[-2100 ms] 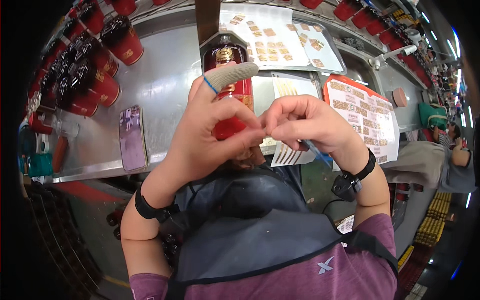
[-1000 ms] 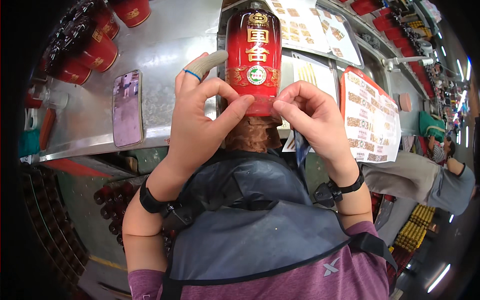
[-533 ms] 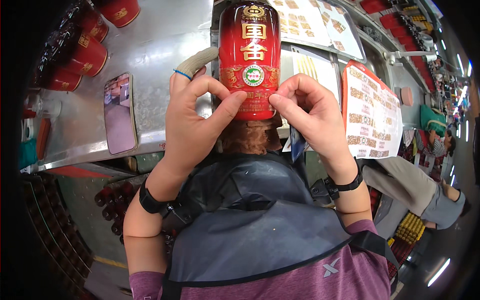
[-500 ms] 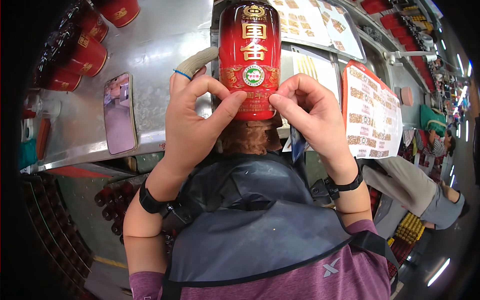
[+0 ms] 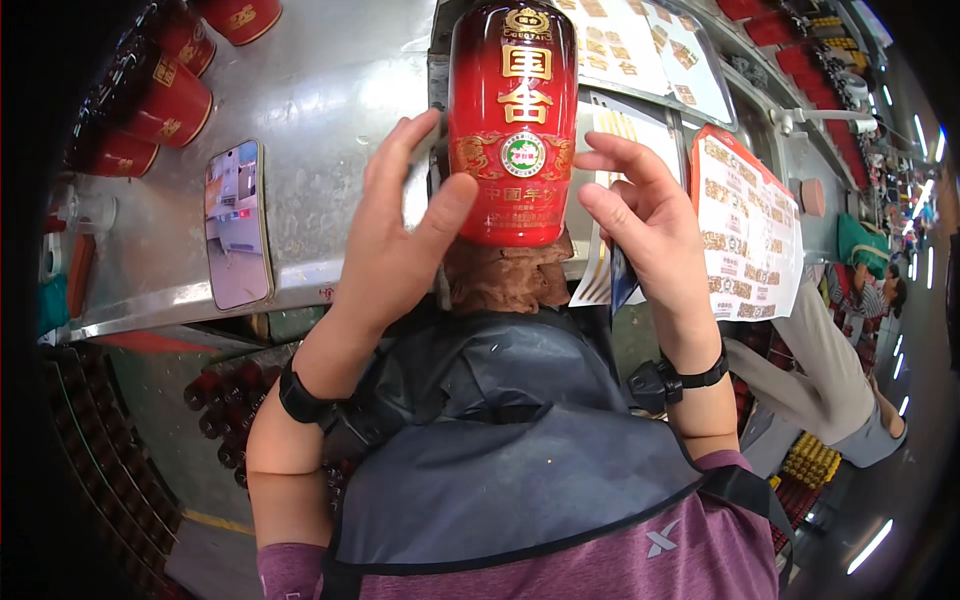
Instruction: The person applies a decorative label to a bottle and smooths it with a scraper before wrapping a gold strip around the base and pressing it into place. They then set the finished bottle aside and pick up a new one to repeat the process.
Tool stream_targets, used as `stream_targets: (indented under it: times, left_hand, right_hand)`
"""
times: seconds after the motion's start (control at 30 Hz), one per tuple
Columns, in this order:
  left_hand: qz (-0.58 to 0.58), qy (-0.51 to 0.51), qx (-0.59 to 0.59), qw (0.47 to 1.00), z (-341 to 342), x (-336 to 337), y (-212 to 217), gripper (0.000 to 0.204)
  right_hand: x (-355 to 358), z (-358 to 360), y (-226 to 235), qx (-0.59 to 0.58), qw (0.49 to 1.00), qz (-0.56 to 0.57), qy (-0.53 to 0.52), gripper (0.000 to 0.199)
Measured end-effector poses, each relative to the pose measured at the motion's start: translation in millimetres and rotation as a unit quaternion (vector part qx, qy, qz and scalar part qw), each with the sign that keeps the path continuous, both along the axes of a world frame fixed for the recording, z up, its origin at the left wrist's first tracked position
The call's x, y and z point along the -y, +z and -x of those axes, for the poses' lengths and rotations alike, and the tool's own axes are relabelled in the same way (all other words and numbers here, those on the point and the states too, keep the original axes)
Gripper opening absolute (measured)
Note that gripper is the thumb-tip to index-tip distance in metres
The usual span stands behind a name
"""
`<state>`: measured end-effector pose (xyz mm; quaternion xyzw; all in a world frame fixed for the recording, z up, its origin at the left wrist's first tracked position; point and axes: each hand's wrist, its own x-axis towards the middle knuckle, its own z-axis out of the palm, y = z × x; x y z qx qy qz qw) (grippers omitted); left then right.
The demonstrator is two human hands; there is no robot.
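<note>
Between my two hands a tall red bottle (image 5: pixel 512 120) with gold lettering and a round green emblem stands upright at the near edge of the metal desk (image 5: pixel 330 90), its base resting on a crumpled brown wad (image 5: pixel 505 280) above my dark apron (image 5: pixel 500 450). My left hand (image 5: pixel 400 240) is at the bottle's left side with the fingers spread apart; the thumb presses against the lower left of the label, while the index finger rises along the glass beside it. My right hand (image 5: pixel 650 230) is at the bottle's right side, fingers apart and loosely curled, the upper fingertips reaching toward the label; I cannot tell whether they touch it. Neither hand is closed around the bottle. Both wrists carry black bands. Well to the left on the desk lies a smartphone (image 5: pixel 237 225), face up with its screen lit, and beyond it, at the far left edge, red jars (image 5: pixel 170 100) stand in a cluster. Behind the bottle and to the right lie printed label sheets (image 5: pixel 640 45), and an orange-edged printed sheet (image 5: pixel 750 220) lies just right of my right hand. Another person (image 5: pixel 840 390) in grey stands at the right edge.
</note>
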<state>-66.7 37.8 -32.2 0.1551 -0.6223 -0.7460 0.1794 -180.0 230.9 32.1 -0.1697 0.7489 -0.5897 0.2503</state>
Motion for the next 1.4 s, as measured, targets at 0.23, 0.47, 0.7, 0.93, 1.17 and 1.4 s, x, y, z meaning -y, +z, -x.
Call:
stream_targets:
  times: [0.23,0.47,0.7,0.93,1.17,1.4]
  left_hand:
    - [0.092,-0.075,0.019,0.993,7,-6,-11,0.088]
    - [0.073,-0.085,0.014,0.994,6,-5,-9,0.092]
    - [0.015,-0.066,-0.017,0.998,8,-7,-13,0.08]
    - [0.024,-0.069,-0.023,0.997,8,-7,-17,0.07]
    - [-0.045,-0.104,-0.027,0.993,4,1,-19,0.066]
    - [-0.009,-0.105,-0.038,0.994,5,0,-26,0.066]
  right_hand:
    - [11,-4,-5,0.094,0.994,0.037,0.05,0.075]
    - [12,-4,-1,0.143,0.986,0.066,0.048,0.076]
    - [13,-6,-2,0.169,0.982,0.072,0.035,0.074]
    - [13,-6,-4,0.168,0.983,0.073,0.034,0.073]
    - [11,-3,-7,0.185,0.979,0.079,0.028,0.074]
    - [10,-1,-8,0.177,0.98,0.077,0.045,0.074]
